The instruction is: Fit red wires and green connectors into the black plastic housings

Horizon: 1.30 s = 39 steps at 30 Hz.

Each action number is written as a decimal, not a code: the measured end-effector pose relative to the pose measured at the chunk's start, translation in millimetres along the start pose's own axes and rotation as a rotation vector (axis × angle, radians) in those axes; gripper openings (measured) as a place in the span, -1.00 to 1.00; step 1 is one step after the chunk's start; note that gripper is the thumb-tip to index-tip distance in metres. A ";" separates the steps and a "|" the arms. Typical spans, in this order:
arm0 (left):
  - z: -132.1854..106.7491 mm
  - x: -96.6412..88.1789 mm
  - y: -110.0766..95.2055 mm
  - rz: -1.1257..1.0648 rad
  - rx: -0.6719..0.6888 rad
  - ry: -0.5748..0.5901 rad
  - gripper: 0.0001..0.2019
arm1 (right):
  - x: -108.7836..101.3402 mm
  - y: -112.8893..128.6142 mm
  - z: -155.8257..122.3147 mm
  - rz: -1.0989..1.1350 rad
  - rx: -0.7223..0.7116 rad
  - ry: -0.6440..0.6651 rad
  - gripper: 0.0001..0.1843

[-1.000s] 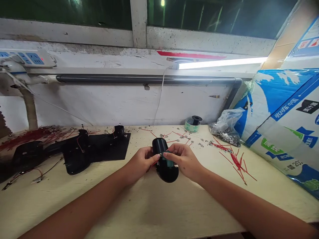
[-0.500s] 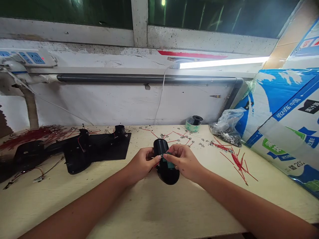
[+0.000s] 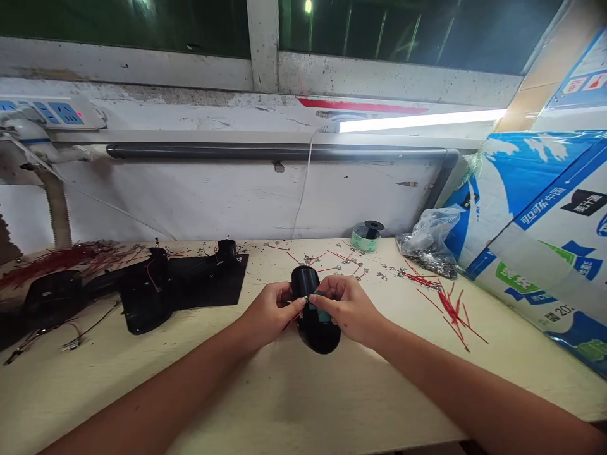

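A glossy black plastic housing (image 3: pixel 318 336), rounded at its near end, is held above the table between both hands. My left hand (image 3: pixel 272 314) is closed on its left side, the thumb pressed near the middle. From the right, my right hand (image 3: pixel 353 309) grips it, thumb tip almost meeting the left thumb. Under the right thumb shows a dark green piece (image 3: pixel 323 314), perhaps a circuit board, partly covered by the fingers. A bit of red wire (image 3: pixel 290 321) sticks out below the left thumb. What lies between the thumb tips is too small to make out.
Similar black housings (image 3: pixel 142 297) stand at left beside a black mat (image 3: pixel 213 287). Red wires (image 3: pixel 453 309) and small metal parts lie at right. Behind are a tape roll (image 3: pixel 365 237), a plastic bag of small parts (image 3: pixel 431 243) and a big blue-and-white carton (image 3: pixel 535 234).
The view has shifted very slightly. Both hands keep their grip on the black housing, with thumbs in nearly the same place.
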<state>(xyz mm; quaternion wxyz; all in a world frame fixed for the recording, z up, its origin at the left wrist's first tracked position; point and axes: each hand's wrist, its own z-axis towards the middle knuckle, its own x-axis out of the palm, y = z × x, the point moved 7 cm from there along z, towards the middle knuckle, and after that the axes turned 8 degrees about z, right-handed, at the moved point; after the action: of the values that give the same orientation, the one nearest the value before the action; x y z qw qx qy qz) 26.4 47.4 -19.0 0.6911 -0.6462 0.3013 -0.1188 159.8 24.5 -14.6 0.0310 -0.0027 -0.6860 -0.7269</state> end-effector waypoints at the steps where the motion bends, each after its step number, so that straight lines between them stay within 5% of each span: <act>1: 0.3 -0.2 2.1 -0.014 -0.017 0.003 -0.67 | -0.2 0.6 -0.2 0.003 -0.004 -0.007 -0.65; 8: 1.8 6.0 11.2 -0.448 -0.152 0.126 -0.68 | -11.0 2.0 1.0 0.262 0.009 -0.078 -0.59; 14: 3.7 -1.1 18.5 -0.586 -0.248 0.054 -0.79 | -28.3 2.0 2.0 0.394 -0.042 -0.211 -0.63; 24: 2.8 -2.5 19.9 -0.643 -0.307 0.003 -0.91 | -21.2 -4.6 5.1 0.292 0.008 -0.145 -0.54; 31: 1.8 -2.0 22.4 -0.594 -0.323 0.052 -0.75 | -18.9 -9.5 6.3 0.299 0.031 -0.115 -0.53; 39: 2.3 -4.3 20.7 -0.553 -0.275 0.058 -0.80 | -18.7 -11.9 7.3 0.285 0.026 -0.113 -0.56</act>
<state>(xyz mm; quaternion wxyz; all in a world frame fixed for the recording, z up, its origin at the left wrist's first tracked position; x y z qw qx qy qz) 19.6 54.5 -37.9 0.5296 -0.7874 0.1470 -0.2789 177.6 33.2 -26.8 0.0954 -0.1405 -0.6887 -0.7048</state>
